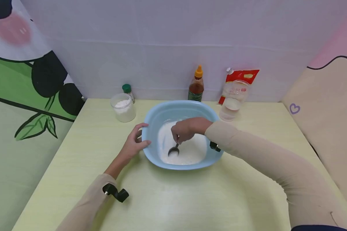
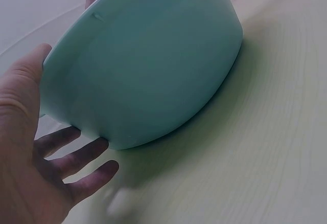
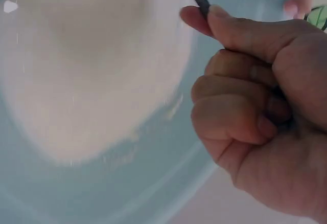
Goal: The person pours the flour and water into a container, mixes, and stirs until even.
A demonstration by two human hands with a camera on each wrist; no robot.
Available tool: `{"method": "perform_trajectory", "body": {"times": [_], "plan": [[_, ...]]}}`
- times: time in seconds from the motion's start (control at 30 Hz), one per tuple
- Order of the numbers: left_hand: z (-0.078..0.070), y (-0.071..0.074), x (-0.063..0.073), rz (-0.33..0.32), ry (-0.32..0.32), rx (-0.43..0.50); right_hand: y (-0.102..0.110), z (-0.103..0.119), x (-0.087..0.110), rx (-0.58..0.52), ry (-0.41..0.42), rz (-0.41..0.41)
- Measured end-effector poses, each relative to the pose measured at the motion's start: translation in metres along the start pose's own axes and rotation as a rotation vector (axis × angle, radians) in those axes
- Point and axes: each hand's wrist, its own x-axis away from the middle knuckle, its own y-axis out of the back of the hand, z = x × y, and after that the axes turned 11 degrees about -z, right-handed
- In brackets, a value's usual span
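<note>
A light blue plastic basin (image 1: 154, 147) stands mid-table with a layer of white stuff (image 1: 192, 150) over its bottom. My left hand (image 1: 134, 142) grips the basin's left side, thumb at the rim; the left wrist view shows several fingers (image 2: 84, 157) spread low by the outer wall. Over the basin, my right hand (image 1: 186, 130) pinches the handle of a small dark metal spoon (image 1: 173, 150) between thumb and forefinger, the other fingers curled into the palm. The spoon's bowl is down at the white layer, with some white in it. White bits cling to the basin wall in the right wrist view.
Behind the basin to the left are a clear cup of white powder (image 1: 124, 110) and a green-capped shaker (image 1: 128, 90). A brown sauce bottle (image 1: 196, 86) with a yellow cap, a red-and-clear spouted pouch (image 1: 243, 77) and a clear cup (image 1: 229, 110) stand behind and right.
</note>
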Motion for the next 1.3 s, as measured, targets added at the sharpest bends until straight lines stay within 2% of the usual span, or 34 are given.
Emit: {"method": "perform_trajectory", "body": {"times": [0.1, 0.2, 0.33, 0.43, 0.5, 0.6, 0.73, 0.83, 0.9, 1.03, 1.17, 1.3], "plan": [[0.001, 0.000, 0.000, 0.003, -0.008, 0.002, -0.007, 0.009, 0.000, -0.042, 0.047, -0.018], [0.002, 0.000, -0.001, 0.002, -0.014, 0.004, -0.010, 0.008, -0.001, -0.025, 0.037, -0.081], [0.002, 0.000, -0.001, 0.002, -0.009, 0.003, -0.005, -0.010, 0.004, 0.058, -0.087, -0.149], [0.003, -0.001, -0.001, 0.001, 0.001, -0.003, -0.001, -0.024, 0.012, 0.102, -0.182, -0.139], [0.003, -0.001, -0.001, 0.000, 0.003, -0.007, -0.001, -0.029, 0.017, 0.103, -0.196, -0.105], [0.002, 0.000, -0.001, -0.003, 0.002, -0.005, -0.003, -0.030, 0.022, 0.052, -0.173, -0.056], [0.001, 0.000, -0.001, -0.005, 0.005, -0.003, -0.009, -0.016, 0.021, -0.048, -0.080, 0.018], [-0.001, 0.000, -0.002, -0.003, 0.000, -0.009, -0.012, -0.007, 0.017, -0.071, -0.006, 0.031], [-0.002, 0.000, -0.001, -0.002, -0.004, -0.015, -0.013, -0.005, 0.015, -0.066, -0.004, -0.013], [-0.003, 0.000, -0.001, -0.004, 0.000, -0.023, -0.014, -0.009, 0.013, -0.036, -0.078, -0.132], [-0.001, 0.000, -0.001, -0.007, 0.001, -0.026, -0.014, -0.014, 0.006, -0.002, -0.097, -0.237], [0.000, -0.001, -0.001, -0.002, 0.003, -0.017, -0.015, -0.008, -0.001, -0.004, -0.064, -0.258]]}}
